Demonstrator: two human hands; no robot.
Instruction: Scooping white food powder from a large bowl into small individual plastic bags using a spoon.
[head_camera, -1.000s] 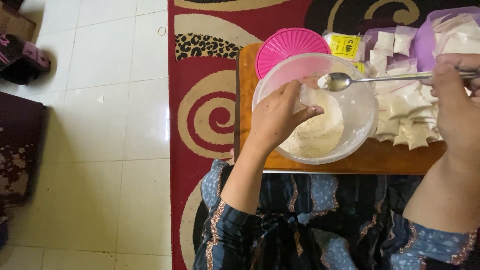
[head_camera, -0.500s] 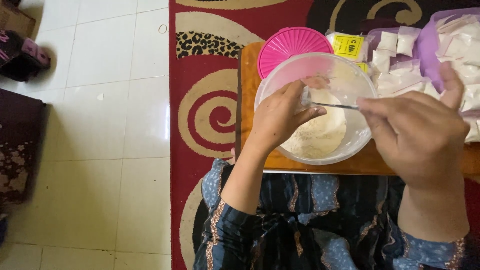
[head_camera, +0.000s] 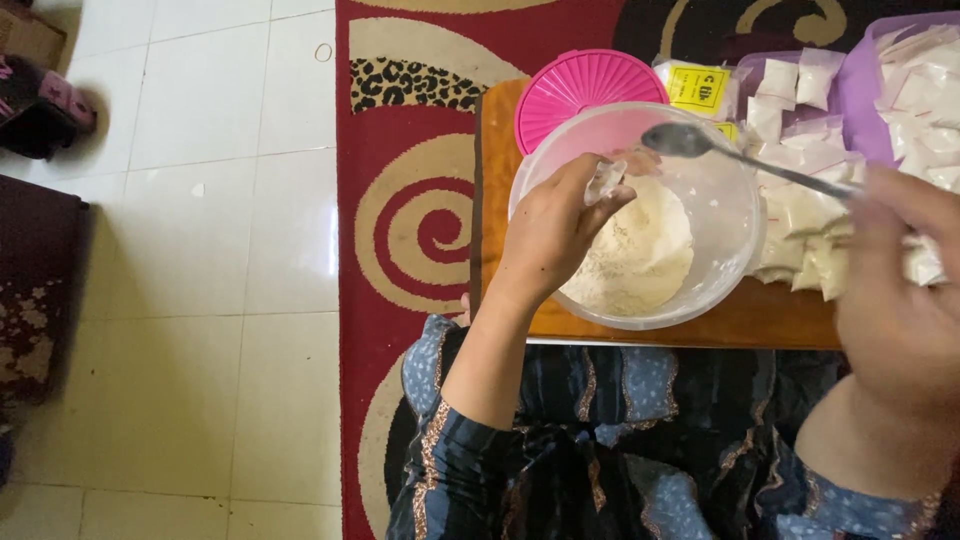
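Pink round lid (head_camera: 588, 88) behind, filled white packets (head_camera: 812, 215) on wooden board (head_camera: 700, 322), patterned red rug (head_camera: 410, 215), white tiled floor (head_camera: 210, 250).

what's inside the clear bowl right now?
The clear bowl holds a mound of pale powder. The left hand covers the powder's left edge and holds a small clear bag over it. The spoon hangs above the bowl.

Motion blurs your right hand (head_camera: 900, 290), its grip on the spoon (head_camera: 740, 155) unclear; your left hand (head_camera: 555, 230) hides most of a small clear bag (head_camera: 603, 182). The frame crops the purple tub (head_camera: 865, 90).
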